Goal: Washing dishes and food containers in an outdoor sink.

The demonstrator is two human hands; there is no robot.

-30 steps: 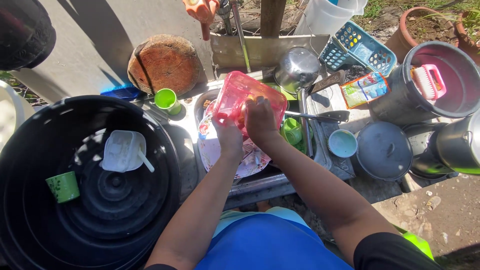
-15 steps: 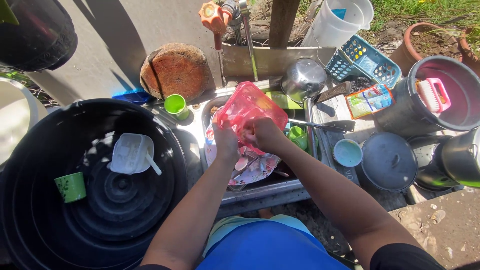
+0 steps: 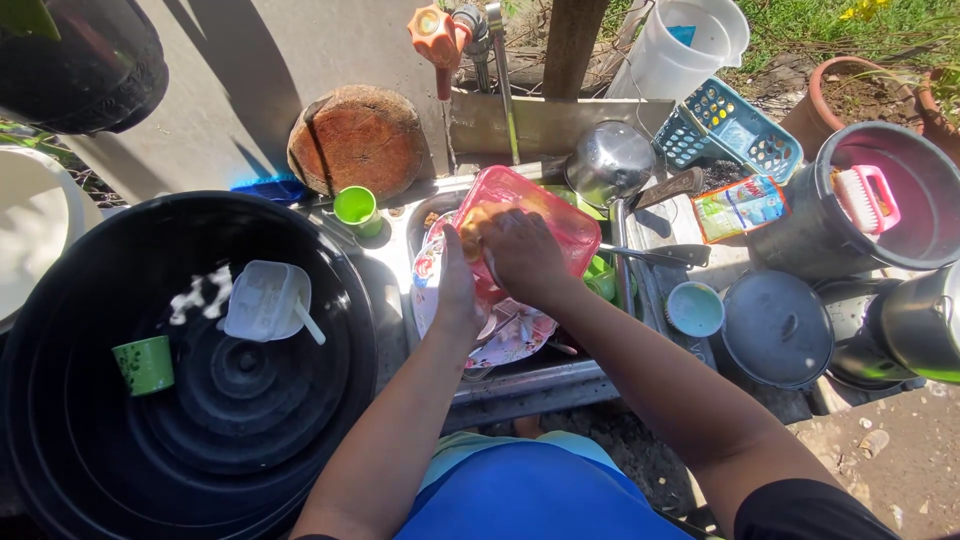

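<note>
Hands both on pink plastic container (image 3: 545, 215) tilted over the sink (image 3: 520, 385): left hand (image 3: 458, 290) clasps its near-left edge from below, right hand (image 3: 520, 250) lies inside it, pressing an orange sponge (image 3: 472, 222), grip on the sponge unclear. Container's long axis runs from near-left to far-right, just beyond both hands, above the floral plate (image 3: 515, 335). Green cup (image 3: 355, 208) left of sink, black tub (image 3: 200, 360) further left.

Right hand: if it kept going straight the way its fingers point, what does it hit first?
The right hand points up-left across the pink plastic container it already presses; beyond that rim, probably the sink's back edge, depth unclear.
</note>
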